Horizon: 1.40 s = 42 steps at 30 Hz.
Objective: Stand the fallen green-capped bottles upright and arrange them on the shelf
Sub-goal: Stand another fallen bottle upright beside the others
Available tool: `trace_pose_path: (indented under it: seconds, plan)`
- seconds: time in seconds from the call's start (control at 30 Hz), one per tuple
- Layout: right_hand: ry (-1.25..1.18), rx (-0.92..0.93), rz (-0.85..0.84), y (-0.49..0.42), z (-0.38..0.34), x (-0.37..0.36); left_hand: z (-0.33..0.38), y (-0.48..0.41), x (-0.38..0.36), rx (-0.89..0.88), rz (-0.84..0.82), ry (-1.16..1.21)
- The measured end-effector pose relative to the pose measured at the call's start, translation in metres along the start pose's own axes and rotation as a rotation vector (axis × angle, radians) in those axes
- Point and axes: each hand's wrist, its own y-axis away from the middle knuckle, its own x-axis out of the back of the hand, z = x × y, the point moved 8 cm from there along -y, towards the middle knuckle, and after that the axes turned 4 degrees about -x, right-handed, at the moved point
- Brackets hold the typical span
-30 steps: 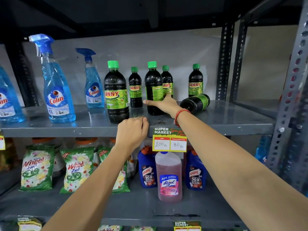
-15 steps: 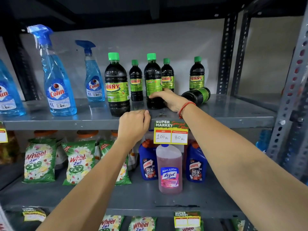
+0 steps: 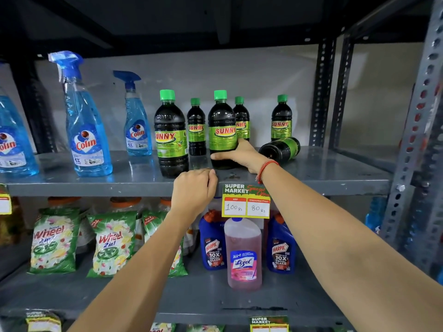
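Observation:
Several dark green-capped Sunny bottles stand on the grey upper shelf (image 3: pixel 323 171). My right hand (image 3: pixel 242 155) grips the lower part of one upright front bottle (image 3: pixel 221 130). Another large bottle (image 3: pixel 170 140) stands upright to its left. Three smaller ones stand behind: one (image 3: pixel 196 128) between the large pair, one (image 3: pixel 242 121) partly hidden, one (image 3: pixel 281 121) at the right. A last bottle (image 3: pixel 280 149) lies on its side just right of my right hand, base toward me. My left hand (image 3: pixel 194 190) rests curled on the shelf's front edge, holding nothing.
Blue Colin spray bottles (image 3: pixel 84 130) stand at the shelf's left. A price tag (image 3: pixel 246 202) hangs on the front edge. Below are Wheel detergent packs (image 3: pixel 55 240), Harpic bottles (image 3: pixel 213 248) and a pink Lizol bottle (image 3: pixel 243 255). Perforated steel uprights (image 3: pixel 417 144) bound the right side.
My right hand has closed around the front bottle, which has turned so its label faces me. The left hand stays on the shelf edge.

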Motion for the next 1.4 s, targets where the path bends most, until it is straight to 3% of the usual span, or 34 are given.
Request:
trace_pose_path:
  seconds: [0.1,0.47,0.67,1.27,1.4]
  plan:
    - [0.075,0.012,0.085,0.003,-0.004,0.001,0.0,0.0,0.001,-0.001,0.011,0.007]
    - [-0.073,-0.036,0.002,0.006,0.0,0.0,0.002,0.001,0.004,-0.029,0.044,0.007]
    - [0.055,0.027,0.012,0.032,-0.012,0.005,0.001,0.0,0.005,-0.023,0.037,-0.019]
    - [0.066,0.129,0.03,0.073,-0.021,0.015,0.006,0.003,0.005,-0.053,0.039,-0.079]
    - [0.078,0.14,0.062,0.08,-0.022,0.018,-0.005,0.004,0.013,0.117,0.138,0.077]
